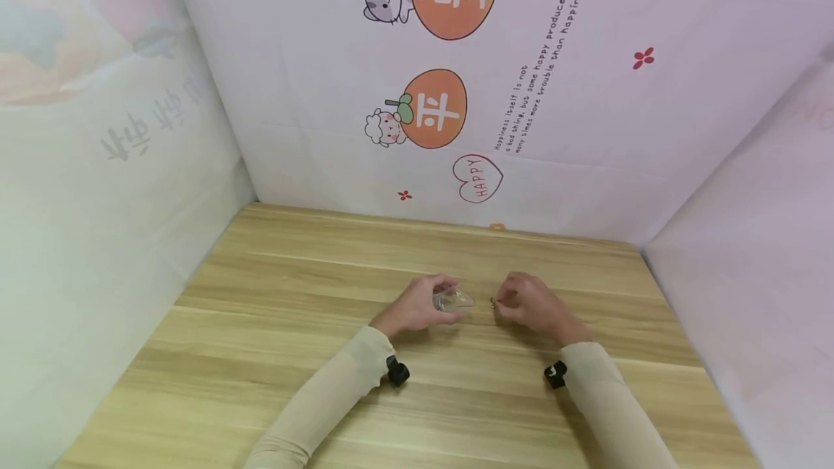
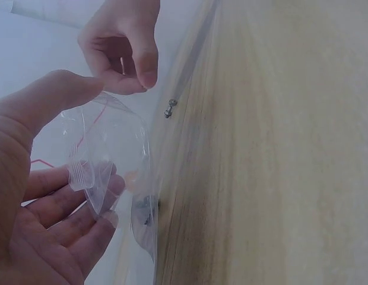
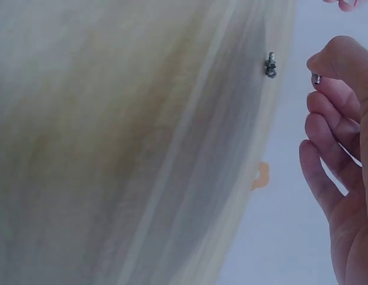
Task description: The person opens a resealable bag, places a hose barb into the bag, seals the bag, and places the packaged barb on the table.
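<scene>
My left hand [image 1: 417, 305] holds a clear plastic zip bag [image 2: 116, 136] between the thumb and the fingers. Its mouth looks spread. Small dark metal pieces [image 2: 148, 205] show through the lower part of the bag. To the right, my right hand [image 1: 536, 304] pinches a tiny shiny metal piece, seemingly a screw [image 3: 316, 79], between thumb and index finger; most of it is hidden. A small cluster of metal screws [image 3: 270, 65] lies on the wooden table, between the two hands and close to the right fingertips.
The wood-grain table [image 1: 456, 396] meets a printed white cloth backdrop [image 1: 313, 129] at the back. Similar cloth walls stand on the left [image 1: 130, 201] and right [image 1: 749, 273]. A black wrist device [image 1: 397, 371] sits at the left cuff, another device [image 1: 555, 375] at the right.
</scene>
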A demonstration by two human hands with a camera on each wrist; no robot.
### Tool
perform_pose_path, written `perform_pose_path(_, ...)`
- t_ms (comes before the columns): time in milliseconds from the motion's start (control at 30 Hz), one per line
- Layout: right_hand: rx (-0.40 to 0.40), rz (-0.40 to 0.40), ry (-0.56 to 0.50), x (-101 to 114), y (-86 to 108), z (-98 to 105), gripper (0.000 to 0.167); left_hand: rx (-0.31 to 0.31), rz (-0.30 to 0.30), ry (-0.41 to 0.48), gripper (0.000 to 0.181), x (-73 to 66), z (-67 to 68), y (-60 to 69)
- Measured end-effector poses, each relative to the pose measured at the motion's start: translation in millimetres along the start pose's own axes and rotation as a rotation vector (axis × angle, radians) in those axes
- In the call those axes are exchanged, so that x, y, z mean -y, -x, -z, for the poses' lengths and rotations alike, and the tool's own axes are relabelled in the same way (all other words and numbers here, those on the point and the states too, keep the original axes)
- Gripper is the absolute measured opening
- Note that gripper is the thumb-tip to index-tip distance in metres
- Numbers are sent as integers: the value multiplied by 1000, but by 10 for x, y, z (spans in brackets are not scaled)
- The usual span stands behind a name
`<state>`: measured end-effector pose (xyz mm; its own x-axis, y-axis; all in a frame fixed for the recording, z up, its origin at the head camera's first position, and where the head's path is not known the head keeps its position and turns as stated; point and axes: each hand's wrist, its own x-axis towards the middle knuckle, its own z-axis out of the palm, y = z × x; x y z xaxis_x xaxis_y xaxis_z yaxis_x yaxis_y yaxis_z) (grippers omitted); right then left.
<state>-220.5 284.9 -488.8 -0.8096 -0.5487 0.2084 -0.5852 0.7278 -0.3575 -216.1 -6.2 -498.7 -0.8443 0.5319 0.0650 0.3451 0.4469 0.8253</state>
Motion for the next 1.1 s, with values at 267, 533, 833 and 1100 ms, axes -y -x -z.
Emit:
perform_pose_path(267, -92, 101, 25, 131, -29, 51, 16, 0, 11, 1, 73, 24, -23, -13)
perform_pose_path(533, -93, 182, 25, 303, -156, 158, 12, 4, 17, 7, 71, 29, -54, 3)
perform_pose_path(833, -42, 202, 19, 530, -278, 234, 9, 13, 19, 28, 71, 12, -48, -9)
perform_pose_path(1100, 19, 173, 5, 661, -431, 226, 7, -5, 14, 11, 68, -7, -26, -50)
